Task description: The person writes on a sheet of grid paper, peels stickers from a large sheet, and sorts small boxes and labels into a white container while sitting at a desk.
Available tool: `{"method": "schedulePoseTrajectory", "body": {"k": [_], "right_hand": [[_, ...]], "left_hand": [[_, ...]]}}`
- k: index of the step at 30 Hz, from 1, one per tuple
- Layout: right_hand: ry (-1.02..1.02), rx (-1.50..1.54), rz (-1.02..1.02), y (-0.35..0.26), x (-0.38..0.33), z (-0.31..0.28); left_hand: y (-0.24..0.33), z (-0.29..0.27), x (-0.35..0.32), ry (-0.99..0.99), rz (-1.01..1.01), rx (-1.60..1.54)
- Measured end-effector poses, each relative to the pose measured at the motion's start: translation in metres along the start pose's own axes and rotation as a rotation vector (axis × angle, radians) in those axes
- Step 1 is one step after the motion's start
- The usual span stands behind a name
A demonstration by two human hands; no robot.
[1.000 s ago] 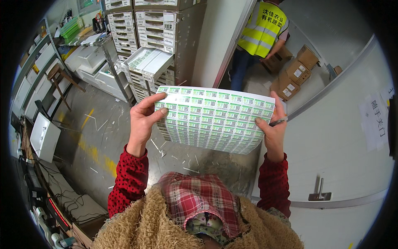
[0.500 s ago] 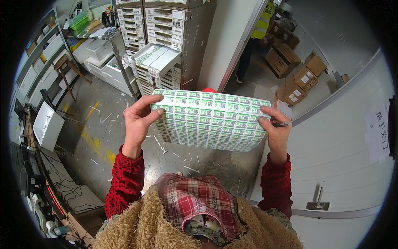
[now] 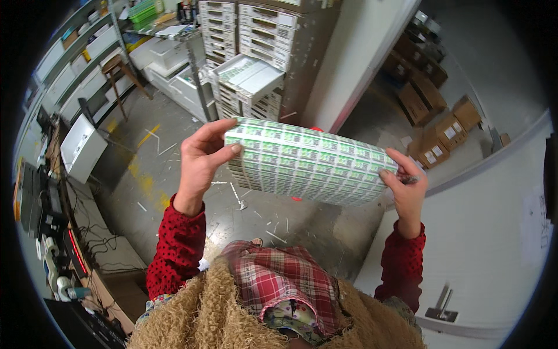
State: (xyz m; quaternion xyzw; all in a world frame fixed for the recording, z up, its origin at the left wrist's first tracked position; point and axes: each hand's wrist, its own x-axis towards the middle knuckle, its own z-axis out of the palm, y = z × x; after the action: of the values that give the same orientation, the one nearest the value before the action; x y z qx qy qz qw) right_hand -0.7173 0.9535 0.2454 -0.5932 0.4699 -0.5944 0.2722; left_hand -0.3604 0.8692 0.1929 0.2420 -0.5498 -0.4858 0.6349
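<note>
A white sheet of labels (image 3: 308, 166) is held up in the air, stretched between both hands above the grey floor (image 3: 331, 238). Small green-and-grey rectangles cover it in close, even rows, their print blurred; the sheet bows, its lower part curving away so the rows there look squeezed together. The left hand (image 3: 200, 157) pinches the left edge near its upper corner, thumb on the printed face. The right hand (image 3: 408, 192) pinches the opposite edge, a small dark object (image 3: 410, 180) lodged among its fingers, kind unclear
</note>
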Motion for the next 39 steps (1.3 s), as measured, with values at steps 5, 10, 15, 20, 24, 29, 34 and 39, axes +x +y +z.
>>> {"method": "schedulePoseTrajectory", "body": {"k": [5,10,15,20,24,29,34,39], "right_hand": [[0.037,-0.741,-0.397,-0.023,0.029,-0.001],[0.056,-0.394,-0.179,-0.011,0.033,0.046],[-0.093,0.18,0.166,0.043,0.019,0.059],[-0.066,0.31,0.282,0.067,0.02,0.063],[-0.029,0.362,0.251,0.057,0.027,0.064],[-0.144,0.157,0.099,0.054,0.033,0.047],[-0.16,0.124,0.052,0.035,0.038,0.053],[-0.093,-0.014,-0.033,0.023,0.036,0.044]], "left_hand": [[0.015,0.006,0.016,-0.05,0.051,-0.052],[0.032,0.007,0.017,0.049,0.091,-0.031],[0.028,-0.007,0.021,0.167,0.0,-0.105],[0.018,-0.026,0.013,0.239,-0.045,-0.121],[0.015,-0.033,0.011,0.262,-0.009,-0.079],[0.007,-0.043,0.012,0.263,0.042,0.027],[0.005,-0.056,0.012,0.262,0.026,0.061],[0.012,-0.048,0.01,0.148,-0.026,0.119]]}}
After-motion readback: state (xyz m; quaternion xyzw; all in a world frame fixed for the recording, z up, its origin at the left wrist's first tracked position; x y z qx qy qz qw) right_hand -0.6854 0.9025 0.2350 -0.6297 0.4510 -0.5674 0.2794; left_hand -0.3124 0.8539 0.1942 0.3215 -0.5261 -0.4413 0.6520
